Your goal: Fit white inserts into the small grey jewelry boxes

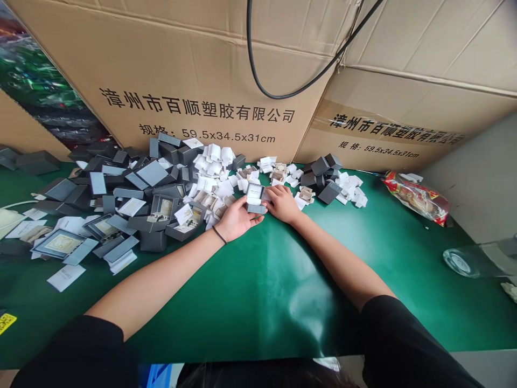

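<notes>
A small grey jewelry box (256, 208) with its lid raised rests in my left hand (235, 220). Printed dark lettering shows on the white inside of its lid. My left fingers and thumb close round the box from the left and below. At its right side is my right hand (284, 203), fingers bent together by the box edge. A pale bit shows at those fingertips, too small to name. Left of my hands lies a heap of grey boxes (153, 171), some standing open, with folded white card inserts (214, 161) beside it.
A smaller pile of dark boxes (321, 175) and white inserts (351, 188) lies to the right. Large cardboard cartons (194, 59) wall the back of the green table (258, 302). A black cable (278, 97) hangs overhead. Far right are a red food packet (418, 196) and a glass (480, 258) on its side.
</notes>
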Tool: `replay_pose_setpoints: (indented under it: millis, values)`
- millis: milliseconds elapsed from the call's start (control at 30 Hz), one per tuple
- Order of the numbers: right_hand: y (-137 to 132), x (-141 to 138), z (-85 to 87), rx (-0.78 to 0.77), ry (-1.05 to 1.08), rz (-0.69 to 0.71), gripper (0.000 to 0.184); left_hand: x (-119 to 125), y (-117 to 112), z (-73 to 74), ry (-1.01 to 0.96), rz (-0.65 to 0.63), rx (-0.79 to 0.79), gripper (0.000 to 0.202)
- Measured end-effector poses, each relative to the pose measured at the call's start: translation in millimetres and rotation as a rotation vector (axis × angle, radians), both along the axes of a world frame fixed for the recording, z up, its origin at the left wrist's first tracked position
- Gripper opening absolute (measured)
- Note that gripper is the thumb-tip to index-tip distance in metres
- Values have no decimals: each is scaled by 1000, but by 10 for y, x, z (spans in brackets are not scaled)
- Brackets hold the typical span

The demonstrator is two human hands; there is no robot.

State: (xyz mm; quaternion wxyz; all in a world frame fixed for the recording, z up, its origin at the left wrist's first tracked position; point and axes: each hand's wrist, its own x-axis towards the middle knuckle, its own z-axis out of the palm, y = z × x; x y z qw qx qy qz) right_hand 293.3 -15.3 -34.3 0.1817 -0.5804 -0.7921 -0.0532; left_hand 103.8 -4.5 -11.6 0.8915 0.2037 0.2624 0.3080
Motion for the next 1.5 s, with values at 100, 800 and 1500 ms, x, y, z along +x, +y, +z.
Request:
replay_pose_setpoints:
  millis: [100, 800, 1500]
  values:
    - [-14, 7, 11, 38, 56, 3, 35, -10, 13, 4, -2, 1, 6, 29]
    - [-79, 36, -19, 141, 836, -59, 44, 37, -21, -11, -7, 154, -5, 25]
    - [115, 51, 131, 0, 1356, -30, 55, 109, 171, 1, 290, 172, 387, 39]
